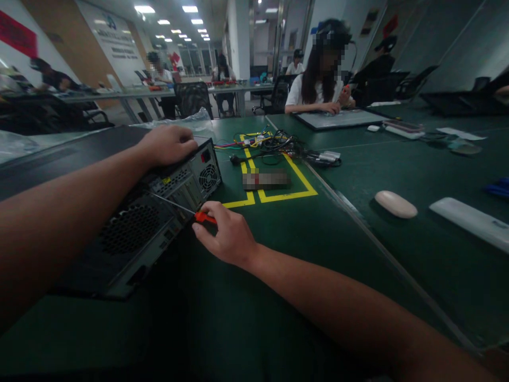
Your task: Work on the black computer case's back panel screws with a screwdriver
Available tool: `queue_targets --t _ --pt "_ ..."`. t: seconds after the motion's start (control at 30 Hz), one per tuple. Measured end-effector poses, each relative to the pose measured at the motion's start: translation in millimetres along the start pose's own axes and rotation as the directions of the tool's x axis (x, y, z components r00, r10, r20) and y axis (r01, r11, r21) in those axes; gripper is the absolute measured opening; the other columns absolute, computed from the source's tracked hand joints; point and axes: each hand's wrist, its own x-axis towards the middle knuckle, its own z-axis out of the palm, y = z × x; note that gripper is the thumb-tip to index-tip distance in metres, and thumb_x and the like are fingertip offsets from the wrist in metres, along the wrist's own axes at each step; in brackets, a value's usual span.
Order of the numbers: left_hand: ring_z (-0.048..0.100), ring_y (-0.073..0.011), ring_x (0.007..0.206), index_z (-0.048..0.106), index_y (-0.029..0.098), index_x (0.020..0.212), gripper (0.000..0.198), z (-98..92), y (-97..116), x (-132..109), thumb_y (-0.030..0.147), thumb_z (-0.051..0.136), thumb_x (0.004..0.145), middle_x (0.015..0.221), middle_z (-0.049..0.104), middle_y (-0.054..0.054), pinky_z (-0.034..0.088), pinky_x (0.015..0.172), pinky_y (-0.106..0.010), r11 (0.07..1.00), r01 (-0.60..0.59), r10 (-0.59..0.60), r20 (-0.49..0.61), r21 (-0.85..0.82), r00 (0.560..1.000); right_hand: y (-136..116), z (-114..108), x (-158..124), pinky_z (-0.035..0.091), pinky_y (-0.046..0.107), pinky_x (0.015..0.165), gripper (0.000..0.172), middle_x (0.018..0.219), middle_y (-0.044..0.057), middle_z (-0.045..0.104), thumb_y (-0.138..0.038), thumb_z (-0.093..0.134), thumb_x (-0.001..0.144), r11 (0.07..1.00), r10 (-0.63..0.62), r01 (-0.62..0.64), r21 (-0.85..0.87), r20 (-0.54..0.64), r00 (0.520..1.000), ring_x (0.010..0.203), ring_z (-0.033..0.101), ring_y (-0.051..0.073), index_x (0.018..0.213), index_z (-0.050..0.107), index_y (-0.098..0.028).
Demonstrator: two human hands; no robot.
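One hand (169,146) at case (137,225) edge, right hand (230,236) gripping screwdriver (202,217), open tabletop (296,228)

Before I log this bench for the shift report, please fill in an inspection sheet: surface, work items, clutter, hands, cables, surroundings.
Surface: green table marked with yellow tape.
Work items: computer case, its vented panel facing right; orange-handled screwdriver, shaft reaching toward that panel, tip contact unclear.
Clutter: blurred object by the tape; pale rounded object and long white object to the right; clear plastic behind the case.
Hands: left hand rests on the case; right hand grips the screwdriver's handle.
Cables: tangled bundle at the tape's far end.
Surroundings: co-worker across the table at a flat panel; more people and chairs farther back.
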Motion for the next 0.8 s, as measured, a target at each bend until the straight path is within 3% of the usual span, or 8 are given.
queue_targets --t 0.23,0.5,0.8 --pt "0.057 -0.0243 0.077 0.072 0.018 0.095 0.043 0.3 2.5 -1.7 0.048 0.041 0.093 0.087 0.068 -0.011 0.041 0.072 -0.037 1.000 0.010 -0.010 -0.006 -0.015 1.000 3.9 -1.2 -2.7 0.056 0.031 0.085 0.019 0.107 0.007 0.074 -0.030 0.054 0.103 1.000 -0.015 0.015 -0.007 0.008 1.000 0.095 0.073 0.018 0.119 0.058 -0.020" --pt "0.060 -0.0282 0.081 0.072 0.019 0.097 0.046 1.5 2.2 -3.2 0.050 0.039 0.092 0.091 0.069 -0.012 0.041 0.072 -0.040 1.000 0.023 -0.023 0.013 -0.020 1.000 5.2 -6.5 -4.1 0.055 0.034 0.097 0.030 0.113 0.008 0.076 -0.043 0.050 0.108 0.998 -0.036 0.035 -0.051 -0.023 0.999 0.107 0.071 0.019 0.124 0.063 -0.020" --pt "0.059 -0.0278 0.084 0.075 0.015 0.103 0.049 -4.4 7.9 -4.5 0.048 0.039 0.093 0.093 0.070 -0.013 0.043 0.077 -0.039 0.999 0.049 -0.049 0.023 -0.008 0.999 2.1 -7.4 -1.4 0.052 0.032 0.091 0.035 0.107 0.007 0.074 -0.047 0.048 0.109 0.995 -0.023 0.021 -0.101 -0.018 1.000 0.099 0.069 0.019 0.124 0.064 -0.020"
